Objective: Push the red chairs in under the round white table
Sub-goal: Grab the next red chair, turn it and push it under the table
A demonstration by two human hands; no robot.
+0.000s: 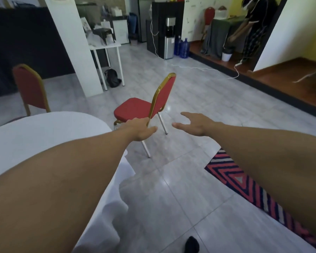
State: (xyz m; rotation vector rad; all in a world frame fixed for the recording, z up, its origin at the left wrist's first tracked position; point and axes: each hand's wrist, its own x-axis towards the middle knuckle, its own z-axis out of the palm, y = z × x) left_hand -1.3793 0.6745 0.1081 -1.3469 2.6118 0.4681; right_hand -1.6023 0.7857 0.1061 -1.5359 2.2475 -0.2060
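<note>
A red chair [139, 107] with a gold frame stands on the tiled floor just right of the round white table [44, 132], its seat facing the table's far side. My left hand [141, 129] reaches out in front of the lower edge of its backrest, fingers spread; whether it touches the frame I cannot tell. My right hand [193, 123] hovers open to the right of the chair, apart from it. A second red chair [30, 88] stands at the table's far left edge.
A white pillar [75, 46] and a white desk [108, 50] with a black bag under it stand behind the chair. A striped rug [244, 185] lies to the right. A raised wooden step [263, 79], white cable, water dispenser and a third red chair sit further back.
</note>
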